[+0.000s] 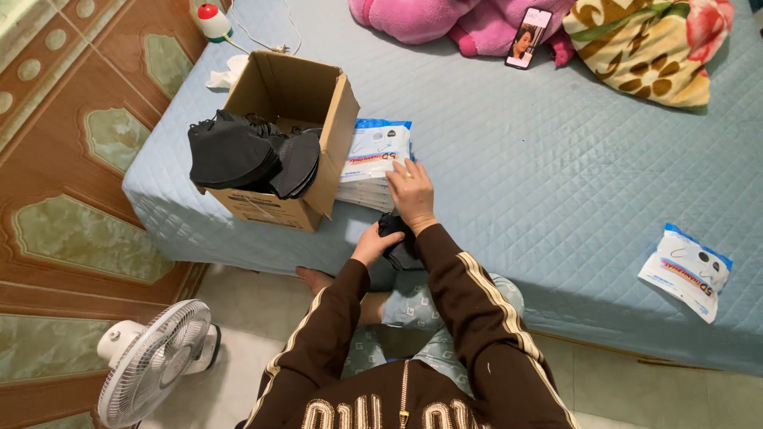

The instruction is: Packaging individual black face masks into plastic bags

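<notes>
Black masks [397, 242] being gripped in left hand [373, 245], at the bed edge just below the right hand.
Right hand [410, 192] is pressing flat, fingers spread, on pouch stack [373, 155], steadying it beside the cardboard box [306, 119].

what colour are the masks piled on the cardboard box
Black; the masks drape over the cardboard box edge, clearest in the head view.
</notes>
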